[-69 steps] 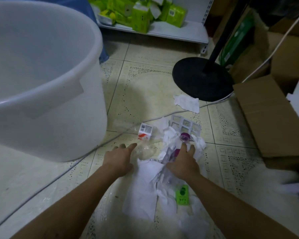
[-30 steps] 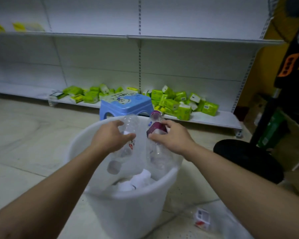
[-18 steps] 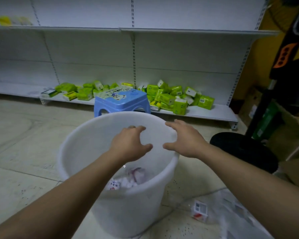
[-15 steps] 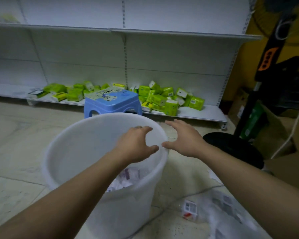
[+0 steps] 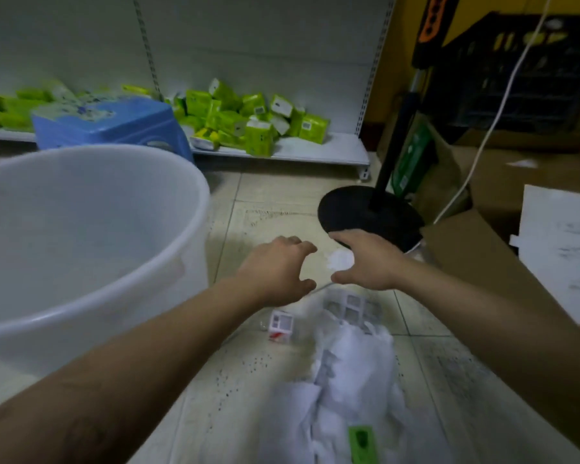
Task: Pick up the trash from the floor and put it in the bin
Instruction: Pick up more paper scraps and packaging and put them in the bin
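low in the middle of the frame the white paper trash (image 5: pixel 349 370) lies strewn on the floor, looking light, soft and easy to bunch, right of the bin (image 5: pixel 185 209), beneath an empty, spread left hand (image 5: pixel 275 272) and right hand (image 5: pixel 365 259).

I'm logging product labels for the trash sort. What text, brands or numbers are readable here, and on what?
None can be read.
Green packs on the shelf: labels blurred.
Small red-and-white box on the floor: print too small.
Green tag: blurred.
Orange marks on the black sign: illegible.
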Available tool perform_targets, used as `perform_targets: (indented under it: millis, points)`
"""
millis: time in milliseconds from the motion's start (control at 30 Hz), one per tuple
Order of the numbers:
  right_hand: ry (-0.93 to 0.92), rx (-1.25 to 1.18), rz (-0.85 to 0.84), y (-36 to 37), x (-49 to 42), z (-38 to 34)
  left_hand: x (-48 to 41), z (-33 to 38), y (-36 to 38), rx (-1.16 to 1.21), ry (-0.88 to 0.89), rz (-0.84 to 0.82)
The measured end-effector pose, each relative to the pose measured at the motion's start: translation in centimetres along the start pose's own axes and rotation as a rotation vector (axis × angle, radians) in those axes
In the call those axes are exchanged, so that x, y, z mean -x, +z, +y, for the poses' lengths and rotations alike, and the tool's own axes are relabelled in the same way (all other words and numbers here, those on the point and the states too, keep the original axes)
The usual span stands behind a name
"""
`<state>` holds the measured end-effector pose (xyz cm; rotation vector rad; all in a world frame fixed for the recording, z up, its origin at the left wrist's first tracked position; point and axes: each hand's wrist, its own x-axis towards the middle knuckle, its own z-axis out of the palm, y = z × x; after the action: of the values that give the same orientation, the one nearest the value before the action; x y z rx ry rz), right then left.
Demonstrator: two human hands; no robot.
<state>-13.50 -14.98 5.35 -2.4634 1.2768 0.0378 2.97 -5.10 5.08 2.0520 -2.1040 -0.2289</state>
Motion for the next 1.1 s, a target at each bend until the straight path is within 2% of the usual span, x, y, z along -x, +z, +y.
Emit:
perform_targets:
  millis: [167,333,533,633,733,800,867,933,1033,1100]
  points:
    - [0.126,-0.155,-0.104,8.1,1.7,5.8,-0.1,-0.6,8.1,0.070,-0.170,-0.221]
    - [0.285,0.031,-0.245,15.1,2.4,8.1,1.7,-2.1,15.0,-0.065,-0.256,-0.391]
    - [0.345,0.129,-0.194,18.7,3.4,7.2,1.2,-3.8,17.4,-0.159,-0.363,-0.381]
    - [0.441,0.191,-0.256,18.3,3.8,8.0,0.9,-4.4,17.9,-0.188,-0.371,-0.385]
    - [0.476,0.197,-0.339,18.3,5.0,8.9,0.7,-4.4,18.2,-0.414,-0.299,-0.318]
    - [0.424,0.219,-0.261,19.0,5.9,9.0,0.7,-4.2,18.2,-0.521,-0.259,-0.284]
    - [0.354,0.215,-0.087,19.4,6.4,8.9,0.8,-4.2,18.2,-0.509,-0.262,-0.271]
    - [0.311,0.187,0.019,19.0,6.5,8.7,0.9,-4.3,18.1,-0.399,-0.292,-0.250]
    - [0.268,0.119,0.091,17.4,6.1,8.3,1.1,-4.1,17.3,-0.183,-0.325,-0.228]
    - [0.233,0.044,0.145,16.2,5.4,7.9,1.1,-3.9,16.2,-0.130,-0.321,-0.172]
